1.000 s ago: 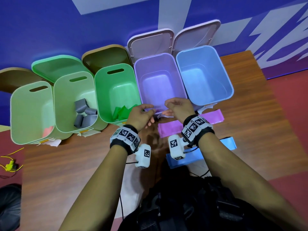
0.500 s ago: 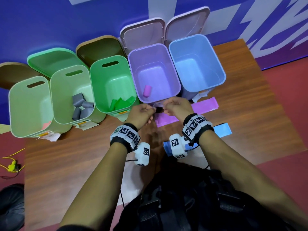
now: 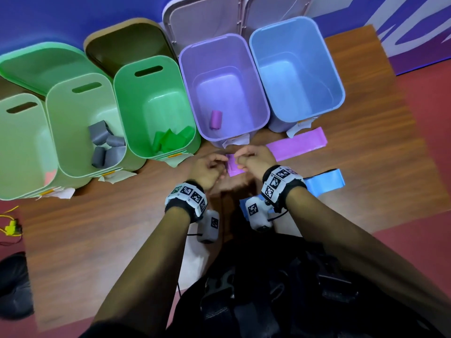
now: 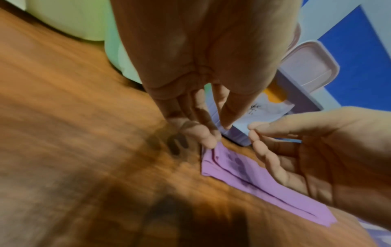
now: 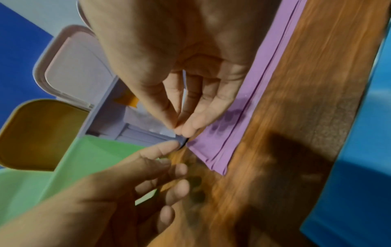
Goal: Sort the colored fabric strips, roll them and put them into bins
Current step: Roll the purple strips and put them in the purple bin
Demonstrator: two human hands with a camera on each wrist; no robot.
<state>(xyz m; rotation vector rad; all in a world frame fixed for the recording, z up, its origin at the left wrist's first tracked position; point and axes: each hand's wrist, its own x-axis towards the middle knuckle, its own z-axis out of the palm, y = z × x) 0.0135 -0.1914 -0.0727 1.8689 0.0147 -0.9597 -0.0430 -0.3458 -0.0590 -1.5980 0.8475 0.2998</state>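
Observation:
A stack of purple fabric strips [image 3: 296, 146] lies flat on the wooden table in front of the purple bin [image 3: 252, 81]. One purple roll [image 3: 215, 119] rests inside that bin. Both hands hover at the stack's left end. My left hand [image 3: 223, 159] points down, its fingertips [image 4: 208, 142] reaching the corner of the purple strips [image 4: 253, 183], with the thumb apart. My right hand [image 3: 240, 158] sits just over the purple strips [image 5: 222, 147], its fingers [image 5: 190, 128] loosely bunched and holding nothing. A blue strip [image 3: 324, 181] lies nearer me, partly under my right wrist.
Several open bins stand in a row along the table's far side. The blue bin [image 3: 324, 57] is on the right, then the green bin [image 3: 127, 101] holding green pieces [image 3: 170, 140]. A pale green bin [image 3: 61, 123] holds grey rolls [image 3: 105, 145].
A second ago both hands held a purple roll over the purple bin's near rim. The roll now lies in the bin, and both hands have come back down to the strip stack's end.

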